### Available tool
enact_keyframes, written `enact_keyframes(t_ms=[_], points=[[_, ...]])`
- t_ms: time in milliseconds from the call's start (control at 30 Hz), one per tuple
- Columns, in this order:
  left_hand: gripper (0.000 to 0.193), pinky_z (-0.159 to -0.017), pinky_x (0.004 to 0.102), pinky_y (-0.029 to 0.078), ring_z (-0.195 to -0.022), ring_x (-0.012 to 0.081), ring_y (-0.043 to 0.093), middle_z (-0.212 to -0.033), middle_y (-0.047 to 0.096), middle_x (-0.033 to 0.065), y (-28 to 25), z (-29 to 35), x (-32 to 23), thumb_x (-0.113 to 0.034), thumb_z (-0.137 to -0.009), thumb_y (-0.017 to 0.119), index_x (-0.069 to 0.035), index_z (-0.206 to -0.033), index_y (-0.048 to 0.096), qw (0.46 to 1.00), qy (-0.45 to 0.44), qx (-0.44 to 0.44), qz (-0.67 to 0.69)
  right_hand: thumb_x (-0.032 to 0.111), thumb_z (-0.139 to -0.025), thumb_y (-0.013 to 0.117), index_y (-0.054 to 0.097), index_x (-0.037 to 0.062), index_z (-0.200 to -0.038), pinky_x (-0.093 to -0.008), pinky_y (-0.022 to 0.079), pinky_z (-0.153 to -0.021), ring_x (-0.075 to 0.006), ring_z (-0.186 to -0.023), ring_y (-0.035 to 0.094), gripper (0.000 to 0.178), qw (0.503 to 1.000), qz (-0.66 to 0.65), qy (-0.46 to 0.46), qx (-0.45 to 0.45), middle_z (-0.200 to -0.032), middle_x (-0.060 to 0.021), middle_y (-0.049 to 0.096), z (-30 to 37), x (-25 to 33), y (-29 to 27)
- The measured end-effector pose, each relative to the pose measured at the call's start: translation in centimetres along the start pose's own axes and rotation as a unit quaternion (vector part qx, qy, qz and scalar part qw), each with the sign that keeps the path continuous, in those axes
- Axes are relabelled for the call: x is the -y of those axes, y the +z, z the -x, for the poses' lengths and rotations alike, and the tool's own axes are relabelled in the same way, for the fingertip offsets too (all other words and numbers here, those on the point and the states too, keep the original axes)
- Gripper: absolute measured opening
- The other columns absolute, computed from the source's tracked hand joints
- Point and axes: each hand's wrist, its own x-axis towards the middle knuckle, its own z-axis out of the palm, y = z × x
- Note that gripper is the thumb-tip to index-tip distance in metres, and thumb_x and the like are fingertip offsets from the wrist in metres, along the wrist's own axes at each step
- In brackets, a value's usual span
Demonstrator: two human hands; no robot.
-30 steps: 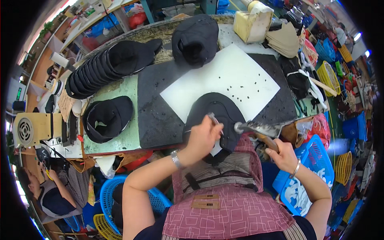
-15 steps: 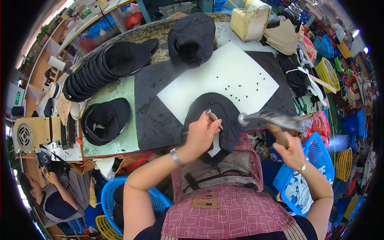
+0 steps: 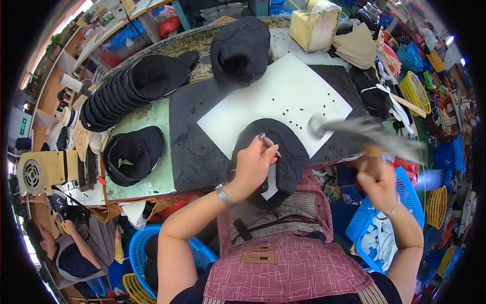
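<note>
My left hand is closed around a short metal punch held on a black cap at the table's front edge. A white strip shows at the cap's near opening. To the right, my right hand grips the wooden handle of a hammer; its metal head is smeared by motion and raised apart from the punch. Under the cap lies a white board with several small black bits scattered on it.
A row of nested black caps stands back left, a single cap before it, another cap behind the board. A yellowish block and beige visor pieces sit back right. Blue baskets flank me; a co-worker sits far left.
The hammer and my right hand have moved up and to the right, away from the punch. My left hand keeps the punch on the cap in nearly the same place.
</note>
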Motion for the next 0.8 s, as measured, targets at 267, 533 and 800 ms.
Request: enact_keyframes(t_ms=[267, 533, 800], points=[[0.010, -0.052, 0.0287, 0.048, -0.061, 0.0216, 0.062, -0.070, 0.061, 0.0103, 0.2, 0.1, 0.1, -0.009, -0.082, 0.059, -0.002, -0.082, 0.051, 0.941, 0.213, 0.003, -0.263, 0.018, -0.079, 0.059, 0.053, 0.0034, -0.092, -0.0381, 0.042, -0.050, -0.0301, -0.053, 0.055, 0.020, 0.984, 0.018, 0.066, 0.163, -0.061, -0.0145, 0.054, 1.0, -1.7, 3.1], [0.017, -0.068, 0.0221, 0.046, -0.080, 0.0083, 0.056, -0.087, 0.058, 0.0000, -5.8, 2.9, 0.1, -0.012, -0.086, 0.055, -0.002, -0.100, 0.053, 0.996, -0.042, -0.055, 0.049, 0.018, -0.078, 0.061, 0.049, 0.0010, -0.081, -0.0404, 0.040, -0.051, -0.0377, -0.059, 0.055, 0.021, 0.983, 0.067, 0.077, 0.155, -0.059, -0.0200, 0.053, 1.2, -3.3, 4.1], [0.014, -0.064, 0.0256, 0.047, -0.070, 0.0115, 0.059, -0.078, 0.061, 0.0063, -8.8, 10.6, -7.4, -0.008, -0.075, 0.066, -0.003, -0.085, 0.057, 0.985, 0.133, -0.072, -0.085, 0.014, -0.077, 0.061, 0.061, -0.0001, -0.085, -0.0285, 0.043, -0.058, -0.0146, -0.060, 0.054, 0.016, 0.996, -0.047, 0.000, -0.080, -0.066, -0.0101, 0.058, -5.5, -0.2, 6.3]])
